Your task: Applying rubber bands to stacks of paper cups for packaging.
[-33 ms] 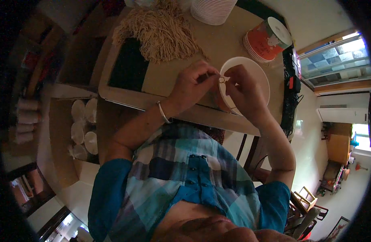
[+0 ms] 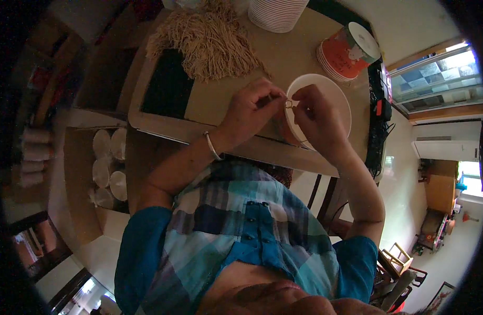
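Both hands meet over the white paper bowl (image 2: 333, 94) at the near edge of the tabletop (image 2: 289, 58). The left hand (image 2: 249, 110), with a thin bangle (image 2: 212, 146) at its wrist, pinches something small at the bowl's rim, and the right hand (image 2: 317, 118) pinches right against it, fingertips touching; what sits between them is too small to tell. Behind the left hand lies a bundle of tan strings (image 2: 207, 39), fanned out beside a dark mat (image 2: 168, 84). Further back stands a stack of white bowls (image 2: 277, 13), and to the right a tilted stack of red paper cups (image 2: 346, 52). Down on the left, a box of white cups (image 2: 107, 168) sits below the tabletop.
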Demonstrator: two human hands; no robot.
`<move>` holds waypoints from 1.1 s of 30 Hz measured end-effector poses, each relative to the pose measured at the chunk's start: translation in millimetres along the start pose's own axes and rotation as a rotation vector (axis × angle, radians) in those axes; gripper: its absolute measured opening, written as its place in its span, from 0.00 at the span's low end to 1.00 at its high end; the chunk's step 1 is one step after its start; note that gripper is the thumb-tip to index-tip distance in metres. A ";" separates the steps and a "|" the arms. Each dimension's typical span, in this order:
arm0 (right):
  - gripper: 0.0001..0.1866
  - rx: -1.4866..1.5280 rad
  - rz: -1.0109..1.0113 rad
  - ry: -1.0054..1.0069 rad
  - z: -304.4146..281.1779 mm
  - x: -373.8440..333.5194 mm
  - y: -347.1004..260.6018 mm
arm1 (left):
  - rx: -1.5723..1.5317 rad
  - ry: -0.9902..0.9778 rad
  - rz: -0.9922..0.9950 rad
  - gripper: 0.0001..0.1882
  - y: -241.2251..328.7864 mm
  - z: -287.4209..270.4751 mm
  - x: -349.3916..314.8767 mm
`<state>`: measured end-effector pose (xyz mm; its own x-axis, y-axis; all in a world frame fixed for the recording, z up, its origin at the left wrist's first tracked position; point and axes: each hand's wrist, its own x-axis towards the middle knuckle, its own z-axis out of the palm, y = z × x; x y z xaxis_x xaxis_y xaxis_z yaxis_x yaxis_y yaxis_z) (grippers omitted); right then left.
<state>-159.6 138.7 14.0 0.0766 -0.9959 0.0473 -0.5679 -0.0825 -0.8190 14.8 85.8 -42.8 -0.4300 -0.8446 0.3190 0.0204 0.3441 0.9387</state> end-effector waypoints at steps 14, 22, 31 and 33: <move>0.10 -0.092 -0.059 0.088 7.7 2.4 2.7 | 0.002 0.005 0.037 0.05 5.6 -2.4 1.4; 0.08 -0.026 -0.066 0.115 12.2 8.1 6.5 | 0.110 -0.015 0.206 0.07 -2.4 -4.7 6.4; 0.12 -0.150 -0.082 0.064 9.6 11.7 2.6 | 0.376 -0.071 0.312 0.09 7.7 -10.2 5.7; 0.12 -0.169 -0.076 0.058 9.5 11.0 0.0 | 0.372 -0.075 0.310 0.09 6.6 -10.6 5.7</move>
<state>-151.0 128.1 9.0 0.0804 -0.9866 0.1421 -0.6923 -0.1579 -0.7042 22.1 78.9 -33.5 -0.5187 -0.6518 0.5532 -0.1602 0.7097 0.6860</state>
